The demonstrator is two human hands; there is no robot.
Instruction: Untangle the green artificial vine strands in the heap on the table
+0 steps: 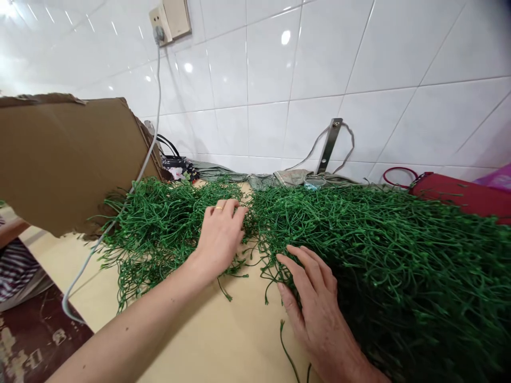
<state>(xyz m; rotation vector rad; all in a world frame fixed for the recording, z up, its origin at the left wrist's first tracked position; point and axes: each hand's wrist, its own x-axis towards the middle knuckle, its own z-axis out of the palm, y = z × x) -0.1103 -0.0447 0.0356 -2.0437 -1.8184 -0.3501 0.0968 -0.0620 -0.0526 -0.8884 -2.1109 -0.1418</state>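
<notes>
My left hand [224, 226], with a ring on one finger, reaches to the inner edge of the left heap of green plastic stems [159, 218]. Its fingers are curled down and together, and whatever is between their tips is hidden. At the near left edge of a larger heap of green stems [383, 223], my right hand [313, 295] has its fingers apart and slightly bent, the tips touching or just above loose stems. These are thin, curved pieces with small forked ends. A single loose stem [286, 346] lies on the tabletop near my right wrist.
A cardboard sheet or box [72, 154] stands at the left, with a grey cable [156, 117] hanging from a wall socket in front of it. Behind the heaps are a floral bag [179, 169], a metal bracket [330, 143] and a red bag [455, 192]. Another person's arm [14, 230] shows far left.
</notes>
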